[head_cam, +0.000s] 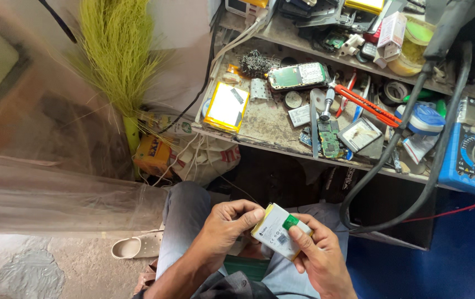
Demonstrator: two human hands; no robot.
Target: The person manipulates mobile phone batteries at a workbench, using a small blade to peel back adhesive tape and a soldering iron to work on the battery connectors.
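Both hands grip one flat white battery (277, 237) with yellow edges over the lap. The left hand (227, 224) pinches its upper left edge; the right hand (318, 256) clasps its lower right side, thumb on a green tab (290, 222). Beyond the hands, a cluttered workbench (271, 124) carries a second battery (226, 106).

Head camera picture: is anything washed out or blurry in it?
Head view: daylight is soft and even, and both hands, left and right, and the white battery they hold look sharp; the translucent plastic sheet hazes the left side; the yellow-edged battery on the workbench glares white.
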